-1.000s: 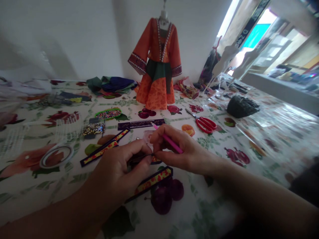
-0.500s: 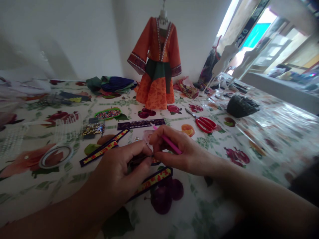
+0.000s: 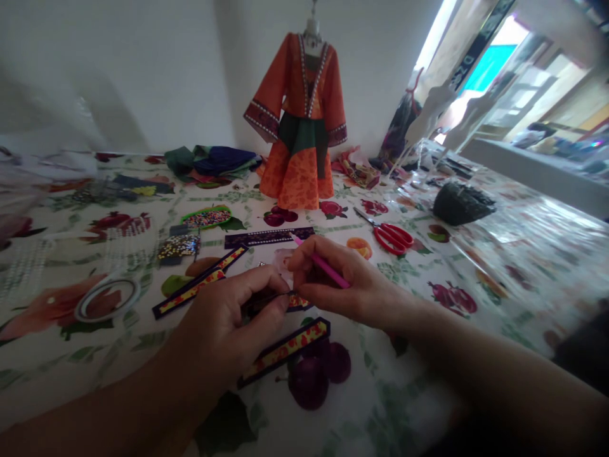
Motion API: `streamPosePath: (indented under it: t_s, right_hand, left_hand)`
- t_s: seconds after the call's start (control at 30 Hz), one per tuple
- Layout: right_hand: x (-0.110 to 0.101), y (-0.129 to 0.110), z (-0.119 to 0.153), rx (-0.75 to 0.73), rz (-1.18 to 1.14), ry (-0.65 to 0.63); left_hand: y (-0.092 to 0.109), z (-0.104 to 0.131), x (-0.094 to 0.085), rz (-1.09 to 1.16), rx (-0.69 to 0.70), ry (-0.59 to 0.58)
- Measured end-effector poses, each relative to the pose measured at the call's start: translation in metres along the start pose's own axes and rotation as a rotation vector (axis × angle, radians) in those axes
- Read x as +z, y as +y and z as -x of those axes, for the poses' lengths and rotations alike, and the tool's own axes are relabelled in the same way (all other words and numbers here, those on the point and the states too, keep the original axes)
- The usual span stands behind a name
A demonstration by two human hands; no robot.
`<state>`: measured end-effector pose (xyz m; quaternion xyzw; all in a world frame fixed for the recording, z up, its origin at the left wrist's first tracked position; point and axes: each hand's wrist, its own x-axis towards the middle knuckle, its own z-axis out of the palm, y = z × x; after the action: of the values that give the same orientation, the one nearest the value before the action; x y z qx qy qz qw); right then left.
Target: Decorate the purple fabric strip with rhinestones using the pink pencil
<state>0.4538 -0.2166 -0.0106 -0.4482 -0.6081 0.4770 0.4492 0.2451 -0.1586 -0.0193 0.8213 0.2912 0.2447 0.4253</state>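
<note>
My left hand (image 3: pixel 233 311) is closed, thumb and forefinger pinching a dark-edged patterned fabric strip (image 3: pixel 299 301) that my fingers largely cover. Close against it, my right hand (image 3: pixel 342 285) grips a slim pink pen-like tool (image 3: pixel 329 270) with a pale tip pointing up and left. The right fingertips meet the edge of the strip; what they do there is hidden. Below my hands lies a yellow-and-red trim strip with dark borders (image 3: pixel 290 350). Two similar strips (image 3: pixel 193 289) rest to the left. Beyond my fingers is a purple strip with a row of white beads (image 3: pixel 266 237).
Red-handled scissors (image 3: pixel 394 238) lie at the right, before a black bundle (image 3: pixel 462 203). A green dish of coloured beads (image 3: pixel 207 217), gold beads (image 3: pixel 179 246) and a tape roll (image 3: pixel 107 299) sit left. A small orange dress (image 3: pixel 304 120) stands at the back.
My right hand has shifted slightly up and right with the pink tool. The left fingertips have risen a little, and more of the patterned fabric shows beneath them.
</note>
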Motion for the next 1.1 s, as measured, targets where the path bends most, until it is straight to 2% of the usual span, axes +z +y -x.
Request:
streamPosePath:
  t_s: [0.13, 0.23, 0.4, 0.47, 0.53, 0.6, 0.73, 0.8, 0.87, 0.93, 1.0, 1.1]
  right_hand:
    - [-0.003, 0.002, -0.002, 0.096, -0.092, 0.037]
    - [-0.006, 0.004, -0.004, 0.100, -0.046, 0.122]
    - [-0.009, 0.005, -0.008, 0.077, -0.020, 0.230]
    - [-0.012, 0.003, -0.008, 0.057, 0.069, 0.238]
    - [-0.017, -0.001, -0.006, 0.024, 0.243, 0.193]
    - [-0.024, -0.006, -0.003, 0.005, 0.462, 0.098]
    - [-0.038, -0.012, 0.003, 0.089, 0.772, -0.123]
    - [-0.041, -0.011, 0.003, 0.134, 0.844, -0.163]
    - [-0.042, -0.009, 0.001, 0.183, 0.896, -0.149]
    - [-0.040, -0.007, -0.001, 0.213, 0.912, -0.126]
    - [-0.038, -0.007, -0.003, 0.212, 0.900, -0.119]
    - [-0.034, -0.007, -0.005, 0.215, 0.879, -0.105]
  left_hand:
    - [-0.004, -0.002, -0.001, -0.010, -0.049, -0.005]
    - [-0.007, -0.004, 0.000, 0.001, -0.071, -0.010]
    - [-0.003, -0.002, 0.000, 0.055, -0.112, 0.104]
    - [0.000, -0.002, -0.002, 0.039, -0.090, 0.136]
    - [0.005, -0.003, -0.004, -0.017, -0.050, 0.156]
    - [0.008, -0.005, -0.007, -0.057, -0.016, 0.172]
    - [0.012, -0.004, -0.007, -0.050, 0.007, 0.172]
    - [0.012, -0.001, -0.004, -0.043, 0.007, 0.176]
    - [0.010, 0.002, 0.001, -0.017, 0.006, 0.177]
    - [0.008, 0.004, 0.005, 0.027, 0.024, 0.125]
    - [0.006, 0.006, 0.007, 0.064, 0.065, 0.023]
    - [0.007, 0.010, 0.007, 0.029, 0.143, -0.105]
